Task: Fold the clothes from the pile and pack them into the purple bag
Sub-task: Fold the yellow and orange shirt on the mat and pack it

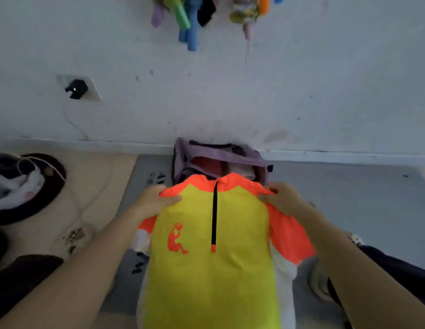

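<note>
Yellow shirt [213, 257] with orange shoulders and a black zip is held spread out, front facing the camera — collar end toward the wall. Left hand [154, 199] pinches the left shoulder seam; right hand [281, 198] pinches the right one. Purple bag [218, 160] sits open on the floor against the wall [230, 91], just beyond the collar — folded fabric visible inside.
</note>
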A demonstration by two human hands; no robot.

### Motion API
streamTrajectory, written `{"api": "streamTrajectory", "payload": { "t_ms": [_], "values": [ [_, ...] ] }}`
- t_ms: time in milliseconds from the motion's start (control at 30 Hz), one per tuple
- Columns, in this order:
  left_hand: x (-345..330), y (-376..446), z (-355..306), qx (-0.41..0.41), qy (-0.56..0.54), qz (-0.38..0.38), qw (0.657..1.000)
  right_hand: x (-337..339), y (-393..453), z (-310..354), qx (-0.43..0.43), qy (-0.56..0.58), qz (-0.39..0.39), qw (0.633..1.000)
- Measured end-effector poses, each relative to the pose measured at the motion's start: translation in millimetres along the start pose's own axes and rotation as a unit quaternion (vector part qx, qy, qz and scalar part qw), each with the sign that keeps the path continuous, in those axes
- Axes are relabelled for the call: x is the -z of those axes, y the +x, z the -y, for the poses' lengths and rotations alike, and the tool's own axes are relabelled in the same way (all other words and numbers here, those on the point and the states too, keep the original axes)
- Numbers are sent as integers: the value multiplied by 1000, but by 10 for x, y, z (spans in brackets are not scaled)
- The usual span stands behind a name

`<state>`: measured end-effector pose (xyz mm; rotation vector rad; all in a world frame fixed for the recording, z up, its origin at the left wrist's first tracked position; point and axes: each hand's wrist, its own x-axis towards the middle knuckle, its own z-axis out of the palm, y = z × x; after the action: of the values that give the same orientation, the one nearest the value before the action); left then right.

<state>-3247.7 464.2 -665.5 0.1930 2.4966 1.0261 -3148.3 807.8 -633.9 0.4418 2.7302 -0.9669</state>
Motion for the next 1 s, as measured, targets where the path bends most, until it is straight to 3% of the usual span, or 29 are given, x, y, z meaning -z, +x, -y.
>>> {"api": "streamTrajectory", "payload": {
  "t_ms": [167,333,400,500,667,733,800,900,1000],
  "values": [
    [-931,262,1087,65,5,50,997,-1155,340,-856,-79,4,87,993],
    [-1084,454,1233,84,-33,51,995,-1297,499,-1094,-95,-33,119,988],
    [-1002,544,1144,69,-37,13,997,-1207,597,-1060,-78,-46,76,993],
    [-868,678,1033,36,-5,-97,995,-1069,719,-921,-54,-36,-62,996],
    [-992,473,1088,20,37,-118,992,-1285,480,-845,-19,-36,-214,976],
    [-1158,232,1234,96,12,-172,980,-1492,243,-938,-32,-9,-227,973],
    [-1346,-39,1394,179,-32,-213,960,-1701,-6,-1090,-100,62,-219,969],
    [-1602,-381,1630,267,-83,-208,937,-1953,-323,-1317,-217,160,-229,935],
    [-1731,-585,1774,294,-155,-187,925,-2098,-535,-1457,-254,201,-187,928]
  ]
}}
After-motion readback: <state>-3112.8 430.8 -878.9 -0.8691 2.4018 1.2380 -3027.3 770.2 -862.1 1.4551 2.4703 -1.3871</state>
